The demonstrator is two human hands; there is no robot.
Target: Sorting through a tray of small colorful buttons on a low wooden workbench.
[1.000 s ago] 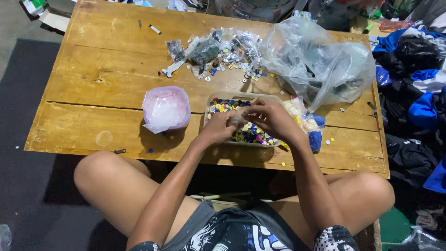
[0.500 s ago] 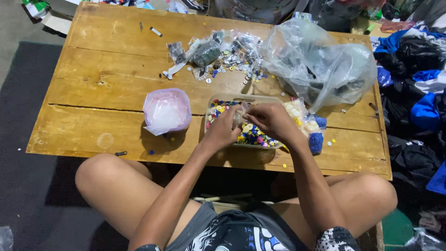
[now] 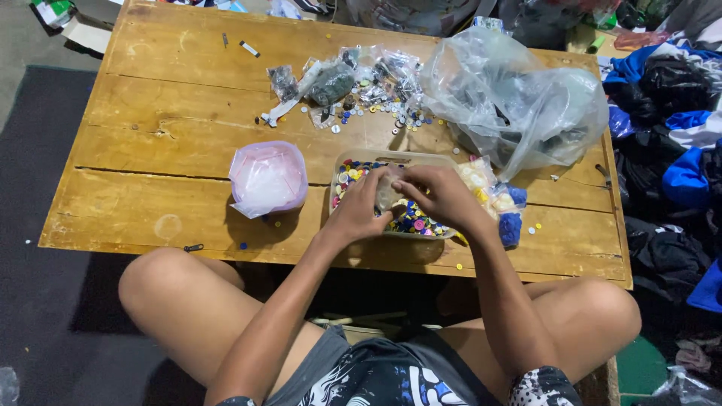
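Meanwhile both hands stay over the tray of buttons (image 3: 353,174) near the bench's (image 3: 150,150) front edge; the left hand (image 3: 359,212) and right hand (image 3: 440,197) now pinch a small clear bag (image 3: 387,194) between them, fingers narrowed, slightly lower than before.

Both bare forearms reach forward from the lap and converge; the left hand (image 3: 359,213) and right hand (image 3: 440,197) meet fingertip to fingertip, fingers curled, palms down.
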